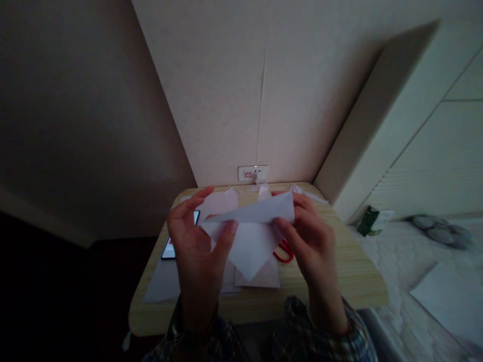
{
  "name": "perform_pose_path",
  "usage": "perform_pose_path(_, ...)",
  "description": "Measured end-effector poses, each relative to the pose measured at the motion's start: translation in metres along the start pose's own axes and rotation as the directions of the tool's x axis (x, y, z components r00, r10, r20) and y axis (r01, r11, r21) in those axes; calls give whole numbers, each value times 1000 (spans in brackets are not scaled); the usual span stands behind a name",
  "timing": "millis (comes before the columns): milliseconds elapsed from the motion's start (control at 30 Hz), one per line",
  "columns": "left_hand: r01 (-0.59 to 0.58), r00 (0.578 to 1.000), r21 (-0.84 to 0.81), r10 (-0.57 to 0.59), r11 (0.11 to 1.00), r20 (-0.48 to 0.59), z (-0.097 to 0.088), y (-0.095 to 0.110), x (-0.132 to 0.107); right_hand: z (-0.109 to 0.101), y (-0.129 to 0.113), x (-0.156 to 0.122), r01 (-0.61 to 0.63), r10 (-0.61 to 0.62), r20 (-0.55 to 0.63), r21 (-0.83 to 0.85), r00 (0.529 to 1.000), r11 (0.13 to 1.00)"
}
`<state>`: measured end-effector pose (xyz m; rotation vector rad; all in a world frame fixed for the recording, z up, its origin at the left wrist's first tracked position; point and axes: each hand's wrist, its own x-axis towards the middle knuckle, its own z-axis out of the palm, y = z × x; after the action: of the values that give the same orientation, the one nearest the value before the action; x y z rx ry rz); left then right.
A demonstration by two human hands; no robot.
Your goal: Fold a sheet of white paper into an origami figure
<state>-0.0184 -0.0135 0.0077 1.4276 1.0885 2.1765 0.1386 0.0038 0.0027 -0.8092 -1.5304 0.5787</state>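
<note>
Pale wood-grain table (350, 266): two hands, one folded paper

Two dark plaid sleeves (326, 347), nearest. One left hand (199, 251) pinches one folded white paper sheet (251, 246) under its thumb, forefinger lifted free; one right hand (315, 236) grips the other end, thumb in front, fingers behind. Sheet is above the tabletop. Beyond, partly hidden: one dark-edged flat phone (169, 250), one red curved handle (291, 255), overlapping white sheets (164, 284), count unclear. Farthest: one white rectangular wall socket plate (241, 173).

A phone (169, 250) lies near the left edge of the wooden table (347, 281). Behind the table is a wall socket (248, 174); right of the table, a green packet (367, 221) rests on bedding (394, 301).
</note>
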Motion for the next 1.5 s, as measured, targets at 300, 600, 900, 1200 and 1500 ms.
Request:
perform_pose_path(300,115,993,-102,-111,988,39,15,6,-13,15,-6,-10,-183,209,-238,124,949,975)
perform_pose_path(600,18,993,340,-57,940,106,8,6,-15,19,-11,-10,-207,226,-257,99,939,973)
perform_pose_path(900,-4,995,367,-33,930,92,8,-1,-17,21,-15,-12,-195,200,-275,47,940,980)
perform_pose_path(1200,-18,1000,285,17,958,5,15,3,-19,22,-14,-13,-216,224,-277,57,934,975)
perform_pose_path(1500,-188,979,190,169,964,110,8,-2,-17,21,-11,-14,-167,152,-289,-29,945,985)
